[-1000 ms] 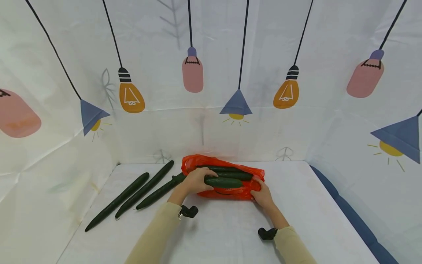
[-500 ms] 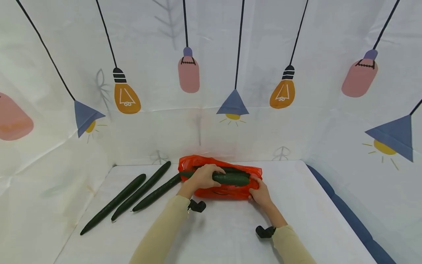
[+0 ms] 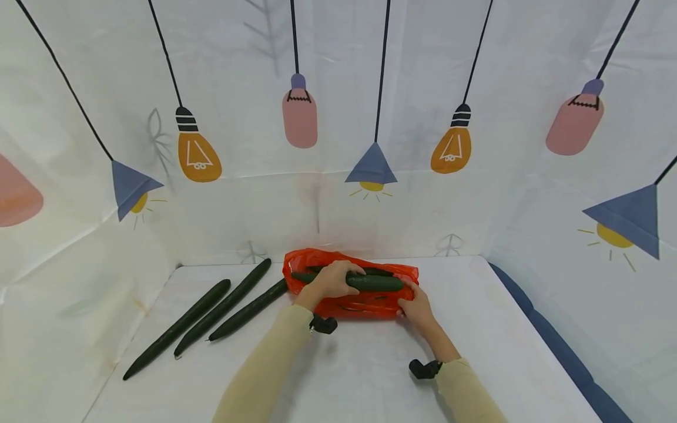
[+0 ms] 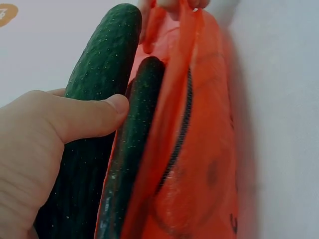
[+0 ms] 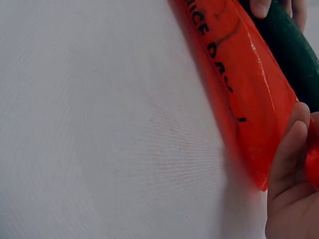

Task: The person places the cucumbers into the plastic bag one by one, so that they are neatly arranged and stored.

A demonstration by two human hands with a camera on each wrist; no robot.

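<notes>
My left hand grips a dark green cucumber around its middle, over the opening of a red plastic bag. In the left wrist view the thumb crosses the held cucumber, and another cucumber lies beside it inside the bag. At the bag's right end, my right hand pinches the plastic edge, close to the held cucumber's tip. The right wrist view shows that thumb and fingers at the red film, with black lettering on the bag's side. Part of the bag's contents is hidden by the film.
Three more cucumbers lie slanted on the white table left of the bag: an outer one, a middle one and an inner one. A white curtain printed with lamps encloses the back and sides. Blue padding lines the right edge.
My left hand has carried its cucumber rightward and slightly up, from the bag's front side to over its opening, the tip now near my right hand. The right hand keeps its hold on the bag.
</notes>
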